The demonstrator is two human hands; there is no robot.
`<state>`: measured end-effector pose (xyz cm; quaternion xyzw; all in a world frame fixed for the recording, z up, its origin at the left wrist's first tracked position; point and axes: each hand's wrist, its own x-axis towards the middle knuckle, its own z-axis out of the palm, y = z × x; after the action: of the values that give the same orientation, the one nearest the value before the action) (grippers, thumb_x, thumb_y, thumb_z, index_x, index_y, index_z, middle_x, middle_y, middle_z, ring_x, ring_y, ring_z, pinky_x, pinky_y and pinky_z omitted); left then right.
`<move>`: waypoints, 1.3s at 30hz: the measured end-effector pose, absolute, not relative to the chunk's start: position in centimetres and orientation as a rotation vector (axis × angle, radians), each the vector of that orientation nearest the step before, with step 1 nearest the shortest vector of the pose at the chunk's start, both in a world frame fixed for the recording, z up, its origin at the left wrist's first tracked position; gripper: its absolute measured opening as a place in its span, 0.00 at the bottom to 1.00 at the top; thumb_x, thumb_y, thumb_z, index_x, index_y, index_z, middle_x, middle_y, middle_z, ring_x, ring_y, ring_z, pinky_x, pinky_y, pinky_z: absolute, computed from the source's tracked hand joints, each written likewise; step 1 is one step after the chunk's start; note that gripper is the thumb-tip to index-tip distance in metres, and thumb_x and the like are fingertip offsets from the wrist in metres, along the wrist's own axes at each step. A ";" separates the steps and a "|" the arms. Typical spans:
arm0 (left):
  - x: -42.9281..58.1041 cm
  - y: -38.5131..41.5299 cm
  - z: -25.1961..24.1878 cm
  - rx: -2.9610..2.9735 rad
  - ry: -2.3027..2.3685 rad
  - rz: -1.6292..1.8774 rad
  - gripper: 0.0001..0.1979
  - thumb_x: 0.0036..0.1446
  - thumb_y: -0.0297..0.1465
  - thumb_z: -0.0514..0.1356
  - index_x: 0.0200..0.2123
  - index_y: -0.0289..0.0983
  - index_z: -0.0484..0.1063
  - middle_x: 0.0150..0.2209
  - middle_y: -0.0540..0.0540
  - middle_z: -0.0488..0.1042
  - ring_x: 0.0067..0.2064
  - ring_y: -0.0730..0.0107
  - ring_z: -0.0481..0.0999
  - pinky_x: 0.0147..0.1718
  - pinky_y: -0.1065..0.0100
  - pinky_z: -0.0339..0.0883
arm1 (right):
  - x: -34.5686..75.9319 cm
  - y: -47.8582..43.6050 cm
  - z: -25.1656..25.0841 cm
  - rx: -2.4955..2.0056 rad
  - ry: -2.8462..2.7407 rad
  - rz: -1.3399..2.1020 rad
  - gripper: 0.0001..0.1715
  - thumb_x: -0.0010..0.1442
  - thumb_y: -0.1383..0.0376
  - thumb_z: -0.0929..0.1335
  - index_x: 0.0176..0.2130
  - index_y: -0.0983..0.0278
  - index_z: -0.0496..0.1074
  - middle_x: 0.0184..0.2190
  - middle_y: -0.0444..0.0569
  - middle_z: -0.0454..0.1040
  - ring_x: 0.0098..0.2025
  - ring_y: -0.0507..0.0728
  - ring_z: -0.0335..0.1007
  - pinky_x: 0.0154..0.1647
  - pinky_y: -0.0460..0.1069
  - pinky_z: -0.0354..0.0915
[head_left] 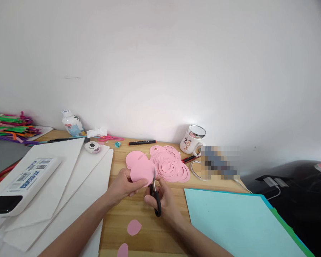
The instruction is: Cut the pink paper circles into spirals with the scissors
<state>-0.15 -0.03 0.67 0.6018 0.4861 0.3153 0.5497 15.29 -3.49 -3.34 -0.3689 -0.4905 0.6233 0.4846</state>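
Observation:
My left hand (125,185) pinches a round pink paper disc (142,172) by its lower left edge, thumb on top. In my right hand (162,198) is a pair of black-handled scissors (156,200), its blades pointing up along the disc's right edge. Whether the blades are cutting into the paper is hard to make out. Behind the disc lies another pink round (133,157). To its right spreads a heap of pink paper rings and spirals (169,164). Two small pink pieces, one an oval petal shape (134,227), rest on the wood nearer to me.
White paper sheets (91,200) and a white boxy device (24,185) cover the left side. Light blue sheets (230,217) lie at right. Along the wall stand a bottle (72,124), a black marker (142,142) and a white mug (191,141). Colourful pipe cleaners (10,126) are far left.

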 end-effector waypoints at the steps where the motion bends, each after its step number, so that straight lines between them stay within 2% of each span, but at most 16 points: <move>1: -0.1 -0.1 0.7 1.427 1.149 0.747 0.21 0.45 0.40 0.61 0.11 0.36 0.59 0.09 0.56 0.56 0.13 0.82 0.52 0.13 0.75 0.42 | 15.3 -3.5 -3.2 -0.884 -1.187 1.516 0.29 0.43 0.59 0.73 0.43 0.61 0.60 0.21 0.38 0.63 0.22 0.49 0.56 0.22 0.44 0.52; 11: -0.2 0.0 0.5 1.431 1.147 0.795 0.21 0.46 0.38 0.61 0.11 0.36 0.57 0.09 0.57 0.53 0.14 0.82 0.50 0.13 0.75 0.40 | 15.4 -3.4 -3.6 -0.870 -1.184 1.527 0.28 0.46 0.59 0.72 0.43 0.61 0.59 0.20 0.36 0.61 0.21 0.49 0.51 0.19 0.43 0.49; 17: -0.3 0.1 0.5 1.426 1.131 0.793 0.20 0.46 0.39 0.61 0.12 0.36 0.57 0.10 0.56 0.55 0.14 0.82 0.51 0.13 0.75 0.41 | 15.4 -3.5 -3.6 -0.937 -1.197 1.506 0.27 0.46 0.56 0.71 0.43 0.60 0.59 0.18 0.35 0.61 0.18 0.49 0.53 0.18 0.43 0.52; 27: -0.4 0.2 0.7 1.397 1.117 0.804 0.20 0.44 0.39 0.62 0.13 0.36 0.57 0.10 0.57 0.54 0.14 0.83 0.50 0.13 0.76 0.41 | 15.3 -3.6 -3.6 -0.985 -1.209 1.498 0.26 0.48 0.59 0.69 0.44 0.61 0.57 0.14 0.32 0.58 0.15 0.48 0.53 0.16 0.42 0.52; 35: -0.6 0.2 0.2 1.345 1.067 0.709 0.20 0.52 0.41 0.58 0.15 0.34 0.63 0.12 0.53 0.62 0.12 0.81 0.58 0.12 0.76 0.46 | 15.2 -3.4 -3.8 -1.013 -1.195 1.477 0.29 0.47 0.55 0.70 0.44 0.62 0.57 0.12 0.32 0.60 0.13 0.48 0.54 0.16 0.44 0.56; 39: -0.5 0.2 0.1 1.314 1.072 0.756 0.20 0.50 0.40 0.60 0.15 0.34 0.63 0.11 0.54 0.62 0.12 0.82 0.56 0.11 0.76 0.45 | 15.1 -3.4 -4.1 -1.014 -1.200 1.487 0.28 0.48 0.56 0.70 0.45 0.63 0.57 0.13 0.33 0.61 0.14 0.48 0.55 0.17 0.43 0.55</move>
<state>-0.51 0.23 0.05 0.5665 0.4622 0.3260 0.5993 15.14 -3.39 -4.12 -0.4137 -0.4898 0.6069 0.4697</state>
